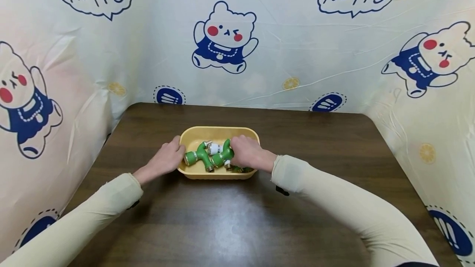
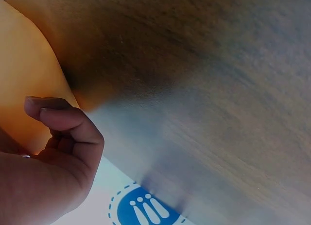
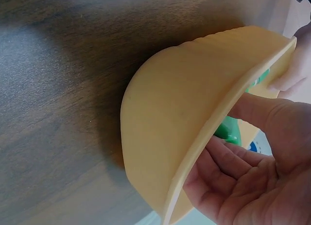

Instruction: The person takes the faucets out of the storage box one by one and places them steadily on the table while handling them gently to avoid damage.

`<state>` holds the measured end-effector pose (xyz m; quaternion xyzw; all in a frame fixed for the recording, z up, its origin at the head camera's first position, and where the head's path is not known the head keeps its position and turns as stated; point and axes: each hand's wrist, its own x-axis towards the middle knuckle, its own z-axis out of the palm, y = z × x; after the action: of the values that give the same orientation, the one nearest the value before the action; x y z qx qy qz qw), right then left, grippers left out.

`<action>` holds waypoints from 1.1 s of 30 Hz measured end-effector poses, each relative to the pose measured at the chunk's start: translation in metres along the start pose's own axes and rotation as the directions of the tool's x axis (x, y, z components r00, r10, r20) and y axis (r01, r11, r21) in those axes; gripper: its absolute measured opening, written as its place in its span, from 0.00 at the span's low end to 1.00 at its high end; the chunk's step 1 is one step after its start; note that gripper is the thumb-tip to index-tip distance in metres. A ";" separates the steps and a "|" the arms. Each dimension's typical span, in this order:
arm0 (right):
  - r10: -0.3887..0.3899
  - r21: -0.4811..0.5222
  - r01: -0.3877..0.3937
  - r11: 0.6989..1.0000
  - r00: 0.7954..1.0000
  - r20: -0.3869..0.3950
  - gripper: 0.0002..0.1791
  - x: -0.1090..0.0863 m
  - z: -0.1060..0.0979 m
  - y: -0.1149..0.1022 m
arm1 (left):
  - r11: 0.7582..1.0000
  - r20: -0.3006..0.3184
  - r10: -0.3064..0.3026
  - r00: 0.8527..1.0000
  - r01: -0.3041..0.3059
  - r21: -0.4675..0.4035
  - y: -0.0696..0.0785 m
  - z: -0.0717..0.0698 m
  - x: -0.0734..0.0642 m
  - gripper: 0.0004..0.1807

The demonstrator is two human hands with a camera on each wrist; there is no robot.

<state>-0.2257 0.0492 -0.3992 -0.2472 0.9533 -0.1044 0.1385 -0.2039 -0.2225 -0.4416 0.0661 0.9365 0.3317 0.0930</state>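
A yellow plastic tub (image 1: 219,176) stands on the table and holds several green Y-shaped hose splitters with metal-coloured ends. My left hand (image 1: 166,158) grips the tub's left rim; in the left wrist view its curled fingers (image 2: 68,119) lie against the tub wall (image 2: 31,55). Over the tub's right end, my right hand (image 1: 245,151) reaches inside and pinches one green splitter (image 1: 222,155). Another green splitter (image 1: 200,155) lies to its left, near a white ribbed part (image 1: 214,148). In the right wrist view the rim partly hides the held splitter (image 3: 229,129).
The dark wooden table (image 1: 222,217) extends around the tub on all sides. Behind it hangs a pale curtain (image 1: 282,44) printed with cartoon bears. More green parts (image 1: 241,169) lie low in the tub under the right hand.
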 end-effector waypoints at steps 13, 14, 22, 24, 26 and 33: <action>-0.001 -0.019 0.000 1.000 0.998 -0.059 0.20 0.002 -0.003 -0.001 | 1.000 0.004 -0.005 1.000 0.005 0.005 -0.001 0.000 0.000 0.21; -0.001 -0.013 0.000 1.000 0.998 -0.063 0.21 0.002 -0.003 -0.001 | 1.000 0.004 -0.005 1.000 0.005 0.005 -0.001 0.000 0.000 0.21; 0.002 0.008 -0.002 1.000 0.998 -0.070 0.25 0.004 -0.005 0.001 | 1.000 0.003 -0.002 1.000 0.002 0.002 0.000 0.000 0.001 0.21; 0.002 0.006 -0.001 1.000 0.998 -0.070 0.24 0.004 -0.005 0.001 | 1.000 0.004 -0.004 1.000 0.004 0.002 -0.001 0.000 0.001 0.21; 0.001 0.009 0.000 1.000 0.998 -0.068 0.23 0.005 -0.005 0.002 | 1.000 0.006 -0.007 1.000 0.007 0.001 -0.001 0.000 0.001 0.22; -0.016 -0.004 0.015 1.000 0.998 -0.062 0.19 0.004 -0.003 0.003 | 1.000 0.004 -0.007 1.000 0.007 0.004 -0.002 0.000 0.001 0.20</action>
<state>-0.2311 0.0500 -0.3976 -0.2514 0.9554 -0.1116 0.1076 -0.2052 -0.2235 -0.4432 0.0637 0.9371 0.3296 0.0960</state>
